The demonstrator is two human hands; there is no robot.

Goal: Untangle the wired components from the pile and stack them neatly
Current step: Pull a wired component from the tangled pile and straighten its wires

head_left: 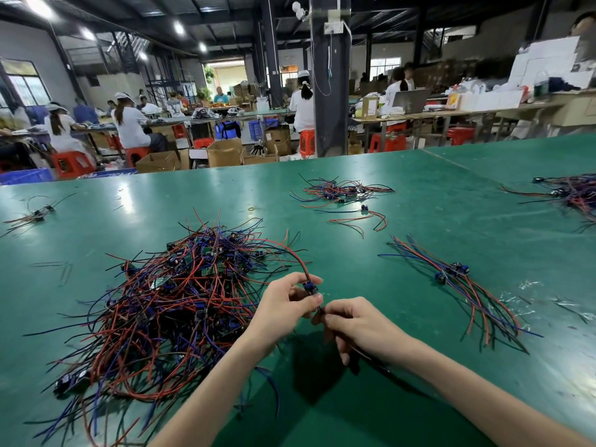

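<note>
You are early in the job, by my reading. The big pile [180, 301] of red, blue and black wires and small boards sits near you on the left of the green table [419, 175], and it holds by far the most pieces. To the right of your hands lies the sorted stack [461, 285], only a few pieces laid side by side with their leads trailing toward you. Further off, past the middle, lie a looser bunch [342, 190] and one lone piece [366, 210]. More tangles sit at the far right edge [571, 195] and far left [35, 214] (whether those are yours to sort, I cannot tell).

Your left hand [287, 301] pinches a small blue component [311, 287] between thumb and fingers, and its red lead [290, 250] arches back into the pile, so it looks not yet free. Your right hand [354, 324] is curled round the dark wires [319, 310] just below that component.

No container stands on the table. Beyond its far edge are cardboard boxes [225, 153] and a blue crate [25, 175], and what they hold does not show.
</note>
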